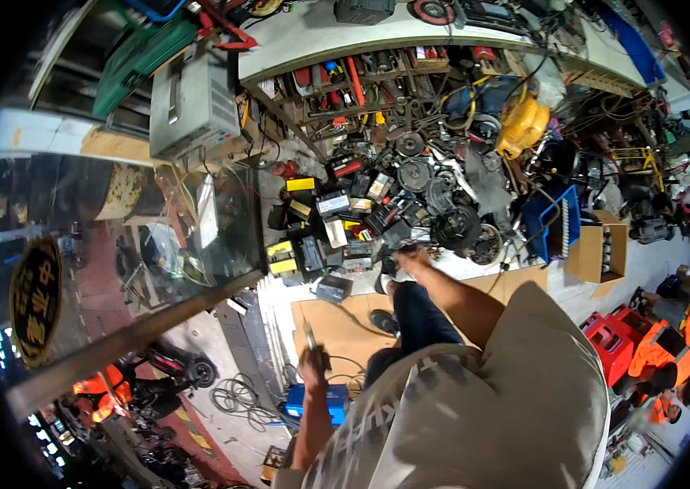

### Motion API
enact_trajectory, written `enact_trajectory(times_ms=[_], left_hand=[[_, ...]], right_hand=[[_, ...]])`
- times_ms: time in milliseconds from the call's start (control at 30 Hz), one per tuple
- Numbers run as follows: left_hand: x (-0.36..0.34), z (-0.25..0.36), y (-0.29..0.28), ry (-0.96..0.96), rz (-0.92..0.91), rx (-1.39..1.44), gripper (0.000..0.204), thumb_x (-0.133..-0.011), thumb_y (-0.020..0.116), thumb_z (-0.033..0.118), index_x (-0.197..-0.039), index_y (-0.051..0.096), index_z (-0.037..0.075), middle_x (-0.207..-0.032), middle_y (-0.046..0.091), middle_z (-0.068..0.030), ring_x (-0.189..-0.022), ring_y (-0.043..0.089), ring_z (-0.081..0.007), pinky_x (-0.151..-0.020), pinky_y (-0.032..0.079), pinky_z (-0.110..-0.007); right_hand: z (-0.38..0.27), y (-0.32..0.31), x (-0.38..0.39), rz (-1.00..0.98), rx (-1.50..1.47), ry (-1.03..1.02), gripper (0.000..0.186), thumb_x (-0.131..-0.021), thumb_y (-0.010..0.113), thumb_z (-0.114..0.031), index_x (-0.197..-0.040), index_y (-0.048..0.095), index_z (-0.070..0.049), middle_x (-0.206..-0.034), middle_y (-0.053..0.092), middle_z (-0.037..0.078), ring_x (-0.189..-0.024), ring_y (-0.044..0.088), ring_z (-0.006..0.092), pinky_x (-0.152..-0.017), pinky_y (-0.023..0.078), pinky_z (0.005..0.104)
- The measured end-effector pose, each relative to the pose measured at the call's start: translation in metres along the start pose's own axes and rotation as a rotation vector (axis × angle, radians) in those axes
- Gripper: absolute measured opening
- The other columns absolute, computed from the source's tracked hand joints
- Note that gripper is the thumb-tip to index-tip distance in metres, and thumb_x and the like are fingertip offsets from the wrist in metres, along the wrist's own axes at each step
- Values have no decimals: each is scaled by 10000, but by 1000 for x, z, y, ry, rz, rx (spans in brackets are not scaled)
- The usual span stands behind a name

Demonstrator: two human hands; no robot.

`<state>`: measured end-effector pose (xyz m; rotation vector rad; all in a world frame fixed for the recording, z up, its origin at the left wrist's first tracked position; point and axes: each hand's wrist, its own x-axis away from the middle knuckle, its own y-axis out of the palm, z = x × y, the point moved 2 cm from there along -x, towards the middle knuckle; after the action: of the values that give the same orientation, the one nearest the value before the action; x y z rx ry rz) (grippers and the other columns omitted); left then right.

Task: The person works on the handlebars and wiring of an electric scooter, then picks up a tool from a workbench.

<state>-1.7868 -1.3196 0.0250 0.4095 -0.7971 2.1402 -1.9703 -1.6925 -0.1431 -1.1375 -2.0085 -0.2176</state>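
My left hand (313, 368) is closed around a slim tool with a pale metal tip (309, 335) that points away from me; its exact kind is not clear. Behind that wrist stands a blue box-shaped unit (327, 400), with dark cables around it. My right hand (415, 264) reaches forward to the near edge of a heap of batteries. Its fingers are at a small dark object (389, 259), blurred, so the grip is hard to make out. Left of this hand lie a dark battery (333, 288) and several others, including a white-labelled battery (333, 203) and a yellow-topped battery (283, 266).
Round metal motor parts (415, 174) pile up beyond my right hand. A blue crate (551, 222) and an open cardboard box (597, 253) stand to the right. At left, a glass door (141, 326) borders the cardboard sheet (345, 334). Coiled cable (240, 401) lies on the floor. Other people sit at far right.
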Motion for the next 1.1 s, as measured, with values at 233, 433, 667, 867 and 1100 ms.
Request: enact_trajectory(times_ms=[233,433,667,867,1100], left_hand=[[-61,187,79,-37,-184,734,362,-1092,536,338,-1252,665,39,-1142,710,-58,-941,640,-172,-864,503,-335],[-46,270,113,-23,-422,974,303,-1093,563,296,-1268,675,76,-1192,733,-42,-1017,644,-148,-868,489,-306],[-44,307,133,-160,-535,947,288,-1078,571,285,-1272,680,102,-1058,727,-1,-824,604,-111,-726,462,-274],[-82,334,156,-119,-695,867,272,-1040,624,235,-1239,684,59,-1139,760,-90,-798,666,-149,-637,506,-274],[-119,370,180,-143,-669,888,298,-1060,596,200,-1295,664,29,-1222,744,-122,-1052,704,-218,-867,542,-335]], right_hand=[[-161,-6,227,-383,-189,-151,352,-986,733,-414,-977,698,-64,-714,571,-20,-647,529,78,-565,421,271],[-154,-7,222,-282,-440,-441,304,-1066,652,-254,-1246,660,-9,-1070,678,29,-980,578,109,-880,474,289],[-191,-50,248,-295,-661,-256,333,-1060,650,-391,-1138,667,-67,-877,632,-22,-770,533,86,-690,435,252],[-206,-88,223,-370,-649,-137,438,-1050,624,-504,-1171,664,-84,-808,573,-56,-683,486,69,-605,383,234],[-243,-106,190,-193,-666,-211,442,-1094,576,-421,-1234,656,-10,-916,598,-27,-771,491,63,-633,404,239]])
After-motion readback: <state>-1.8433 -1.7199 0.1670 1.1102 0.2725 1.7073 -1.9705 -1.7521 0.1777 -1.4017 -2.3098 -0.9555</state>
